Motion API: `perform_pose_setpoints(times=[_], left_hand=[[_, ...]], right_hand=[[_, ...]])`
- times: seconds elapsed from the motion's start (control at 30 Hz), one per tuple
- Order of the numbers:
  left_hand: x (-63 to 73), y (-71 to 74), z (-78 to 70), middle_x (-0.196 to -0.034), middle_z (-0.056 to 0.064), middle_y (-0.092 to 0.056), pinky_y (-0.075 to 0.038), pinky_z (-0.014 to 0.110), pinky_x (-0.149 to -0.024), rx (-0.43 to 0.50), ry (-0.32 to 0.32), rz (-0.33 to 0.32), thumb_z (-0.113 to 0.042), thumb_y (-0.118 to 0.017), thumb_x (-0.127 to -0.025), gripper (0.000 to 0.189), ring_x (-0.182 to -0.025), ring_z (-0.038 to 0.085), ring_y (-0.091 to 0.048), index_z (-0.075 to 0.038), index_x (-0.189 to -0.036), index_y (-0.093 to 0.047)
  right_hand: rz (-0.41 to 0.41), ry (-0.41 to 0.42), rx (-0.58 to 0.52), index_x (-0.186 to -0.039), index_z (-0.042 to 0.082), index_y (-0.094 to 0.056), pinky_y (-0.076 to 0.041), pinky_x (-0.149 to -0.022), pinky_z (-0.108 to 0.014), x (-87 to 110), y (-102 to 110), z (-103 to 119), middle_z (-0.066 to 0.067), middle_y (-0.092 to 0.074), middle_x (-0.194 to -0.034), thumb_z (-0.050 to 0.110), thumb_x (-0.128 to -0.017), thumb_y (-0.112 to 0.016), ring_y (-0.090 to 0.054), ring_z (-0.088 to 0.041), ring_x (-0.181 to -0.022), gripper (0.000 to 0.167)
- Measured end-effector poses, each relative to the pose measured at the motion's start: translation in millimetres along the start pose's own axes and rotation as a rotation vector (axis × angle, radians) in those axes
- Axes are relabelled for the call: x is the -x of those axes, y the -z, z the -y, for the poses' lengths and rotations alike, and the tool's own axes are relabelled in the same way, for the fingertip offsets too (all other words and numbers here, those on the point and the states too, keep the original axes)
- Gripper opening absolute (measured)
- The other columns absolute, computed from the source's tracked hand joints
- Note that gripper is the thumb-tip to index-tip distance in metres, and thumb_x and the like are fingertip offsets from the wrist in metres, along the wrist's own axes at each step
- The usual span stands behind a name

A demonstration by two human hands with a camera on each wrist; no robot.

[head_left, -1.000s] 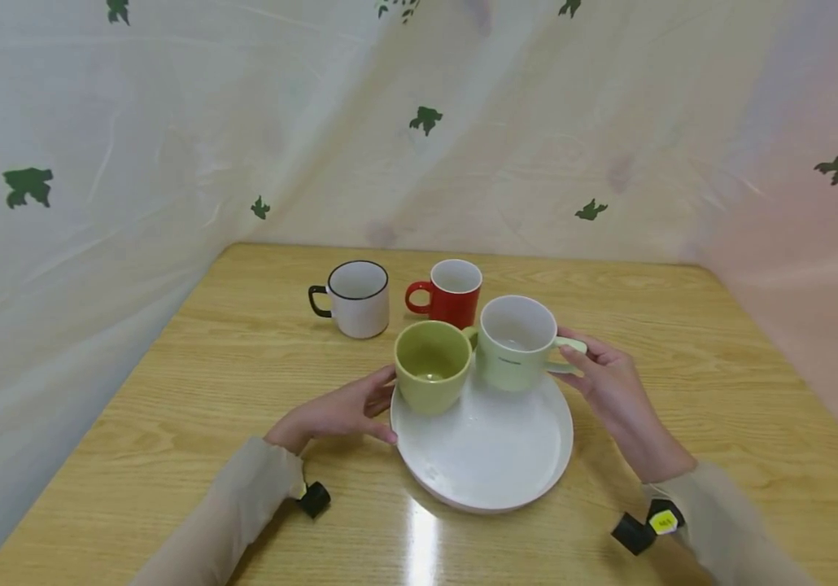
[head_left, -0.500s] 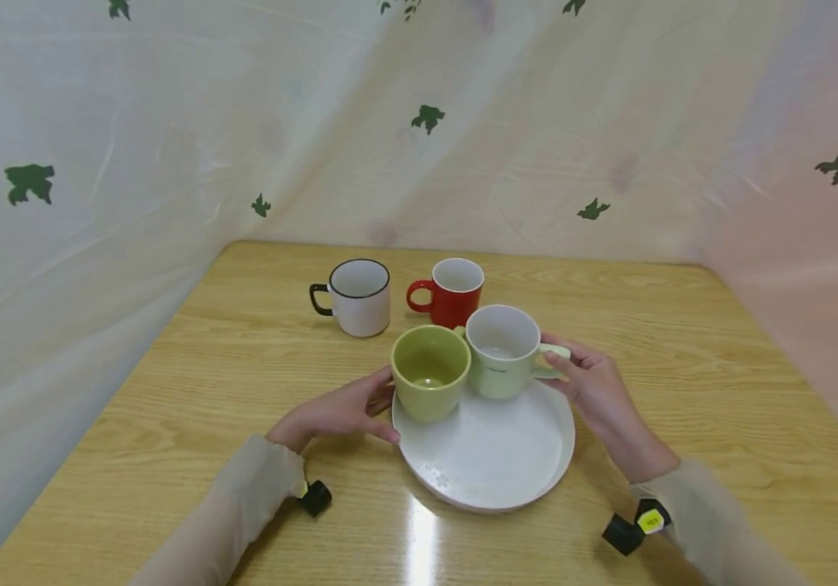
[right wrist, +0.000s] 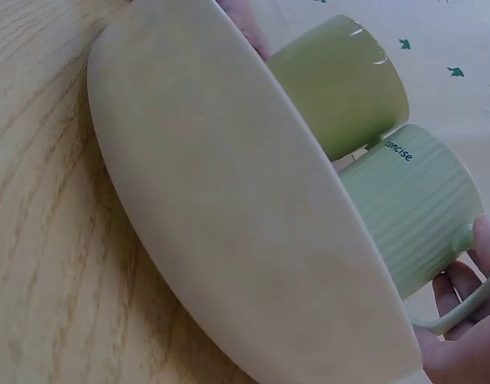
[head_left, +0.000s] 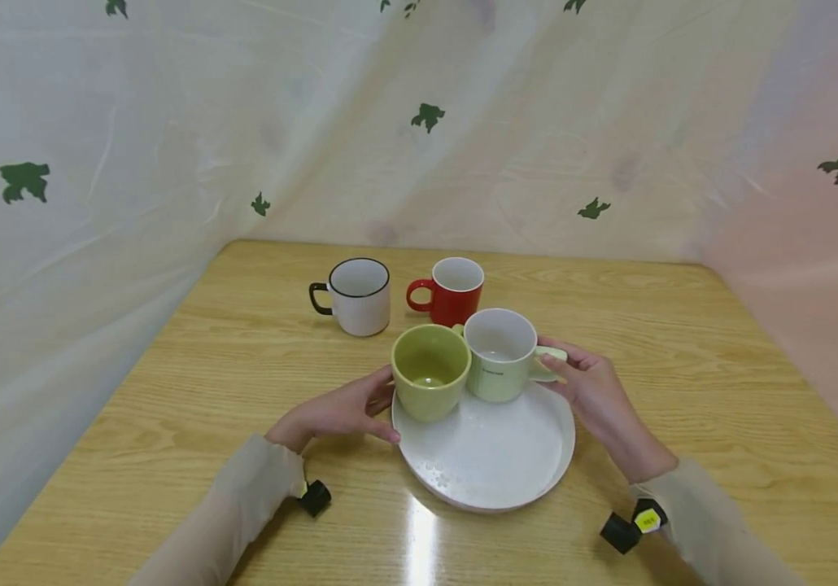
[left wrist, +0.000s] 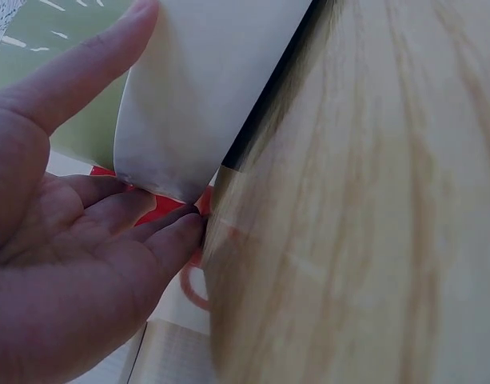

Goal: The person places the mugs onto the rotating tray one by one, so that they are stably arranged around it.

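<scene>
My right hand (head_left: pixel 589 391) holds the handle of a pale green ribbed mug (head_left: pixel 501 378), thumb on top of the handle and fingers behind it. This mug stands upright at the back of a round white tray (head_left: pixel 507 456); the word "concise" shows on it in the right wrist view. Close on its left is a yellow-green mug (head_left: pixel 426 395), also upright on the tray, its handle turned to the back. My left hand (head_left: pixel 346 411) rests at the tray's left side, thumb and fingers spread along the wall. In the left wrist view its fingers (left wrist: pixel 177 240) lie low by the tray's edge.
Behind the tray on the wooden table (head_left: pixel 243 358) stand a white mug (head_left: pixel 364 313) with a black rim and handle, and a red mug (head_left: pixel 456 305) with its handle to the left. A pale curtain (head_left: pixel 316 146) with green leaf shapes hangs behind the table.
My right hand has brought the pale green mug left and towards me, up beside the yellow-green mug. The left hand and the tray have hardly moved.
</scene>
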State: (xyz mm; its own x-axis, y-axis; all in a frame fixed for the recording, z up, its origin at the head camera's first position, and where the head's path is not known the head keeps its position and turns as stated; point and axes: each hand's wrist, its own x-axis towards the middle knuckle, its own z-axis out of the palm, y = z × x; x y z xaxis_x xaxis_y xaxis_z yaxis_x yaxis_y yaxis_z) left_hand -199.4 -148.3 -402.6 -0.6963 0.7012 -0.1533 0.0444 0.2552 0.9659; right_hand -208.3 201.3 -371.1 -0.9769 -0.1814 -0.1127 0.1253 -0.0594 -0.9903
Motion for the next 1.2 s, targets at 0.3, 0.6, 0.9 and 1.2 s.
perform_pose_setpoints(times=[0.3,0.6,0.9,1.2], left_hand=[[-1.1,-1.1,0.3,-0.165,0.01,-0.004,-0.02,0.043,-0.123,0.003,-0.009,0.001,-0.009,-0.079,-0.078,0.109,-0.151,0.032,-0.011,-0.011,-0.157,-0.003],[-0.6,-1.8,-2.3,-0.165,0.009,-0.004,-0.02,0.043,-0.123,-0.022,0.015,-0.01,-0.011,-0.079,-0.079,0.11,-0.151,0.032,-0.011,-0.013,-0.157,-0.002],[1.1,-3.1,-4.1,-0.165,0.01,-0.002,-0.022,0.044,-0.122,-0.064,0.034,-0.023,-0.017,-0.077,-0.082,0.107,-0.151,0.032,-0.011,-0.012,-0.157,-0.001],[-1.4,-4.8,-5.5,-0.165,0.009,-0.005,-0.023,0.044,-0.122,-0.06,0.048,-0.04,-0.017,-0.079,-0.08,0.106,-0.151,0.033,-0.013,-0.014,-0.157,-0.005]], right_hand=[[-0.03,0.021,0.287,-0.131,0.007,-0.059,-0.025,-0.121,-0.048,-0.6,7,2,0.014,-0.066,-0.118,0.025,-0.093,-0.065,-0.034,-0.02,-0.138,0.042],[0.006,0.05,0.371,-0.132,-0.004,-0.053,-0.041,-0.111,-0.032,-4.8,16,0,0.023,-0.066,-0.111,0.027,-0.093,-0.065,-0.049,-0.009,-0.124,0.051],[0.061,0.024,0.406,-0.133,-0.004,-0.053,-0.024,-0.118,-0.059,-11.0,20,3,-0.017,-0.052,-0.141,0.027,-0.093,-0.065,-0.036,-0.036,-0.141,0.052],[0.13,0.035,0.513,-0.131,-0.003,-0.056,-0.028,-0.117,-0.059,-29.4,24,7,-0.021,-0.054,-0.136,0.025,-0.094,-0.064,-0.044,-0.036,-0.135,0.048]])
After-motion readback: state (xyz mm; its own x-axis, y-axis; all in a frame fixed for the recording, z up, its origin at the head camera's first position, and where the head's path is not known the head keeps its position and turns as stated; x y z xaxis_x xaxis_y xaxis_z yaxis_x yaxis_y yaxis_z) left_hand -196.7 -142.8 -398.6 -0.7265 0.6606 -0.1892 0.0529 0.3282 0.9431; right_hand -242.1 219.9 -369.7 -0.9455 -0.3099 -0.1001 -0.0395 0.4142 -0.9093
